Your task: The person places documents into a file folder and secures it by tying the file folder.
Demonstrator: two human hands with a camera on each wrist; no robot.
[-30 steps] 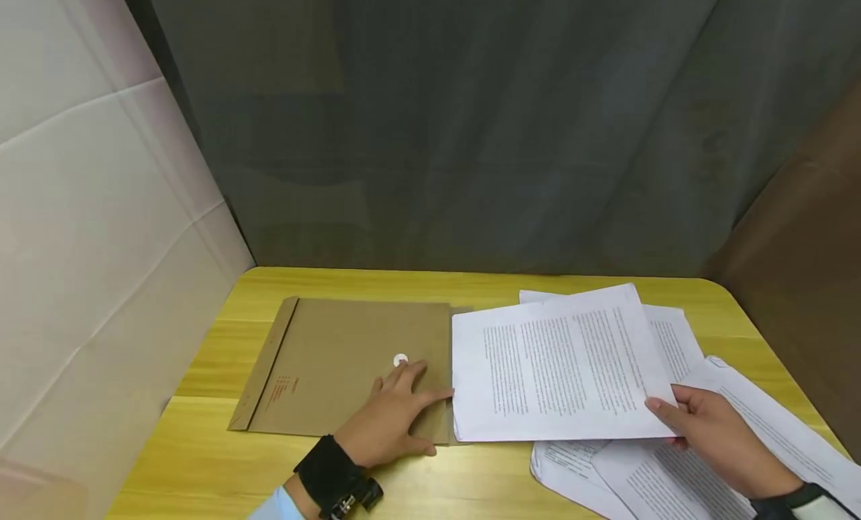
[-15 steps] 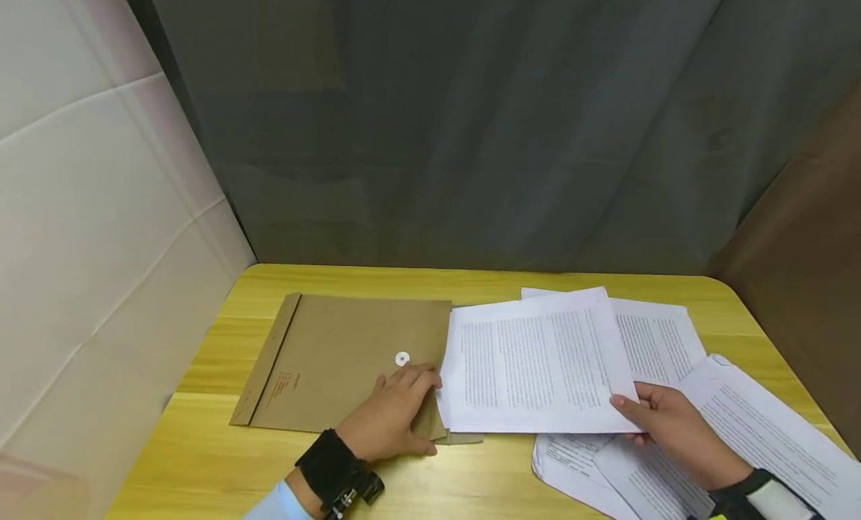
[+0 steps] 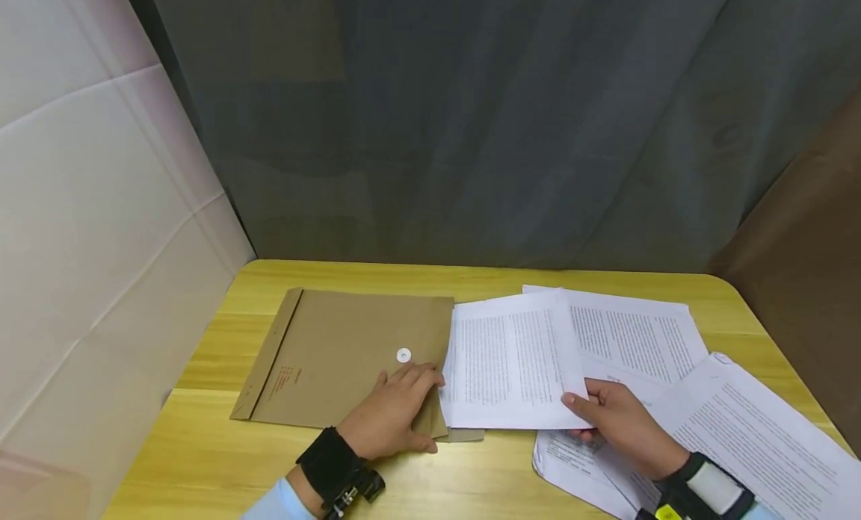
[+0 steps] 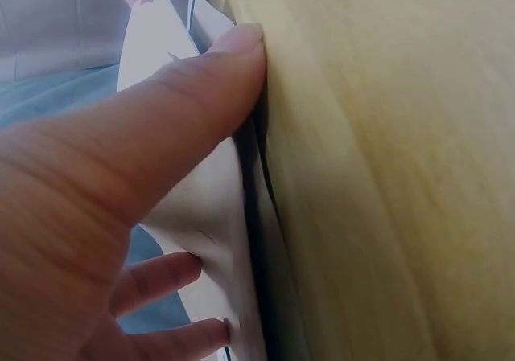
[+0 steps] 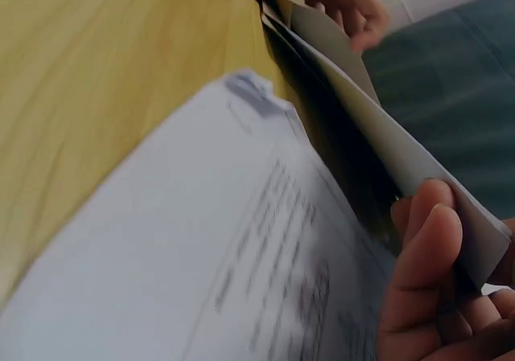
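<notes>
A brown kraft envelope [image 3: 329,356] with a white button [image 3: 403,355] lies flat on the yellow table [image 3: 222,460]. My left hand [image 3: 402,409] grips the upper layer at its right end, thumb [image 4: 161,120] on one side and fingers on the other, holding the mouth apart. My right hand [image 3: 608,415] pinches a stack of printed sheets [image 3: 511,359] by the near right corner. Their left edge lies at the envelope's mouth, over the lower layer [image 3: 464,434]. In the right wrist view the held sheets [image 5: 402,152] slant above loose paper [image 5: 201,240].
More printed sheets [image 3: 639,333] lie fanned across the right side of the table, one pile [image 3: 760,430] reaching the right edge. A grey curtain [image 3: 471,131] hangs behind the table, a white panel [image 3: 87,243] stands at left, and a brown surface [image 3: 807,243] at right.
My right hand has slid the held sheets leftward, so their left edge now meets the envelope's mouth. My left hand stayed at the envelope's right end and raised its upper layer.
</notes>
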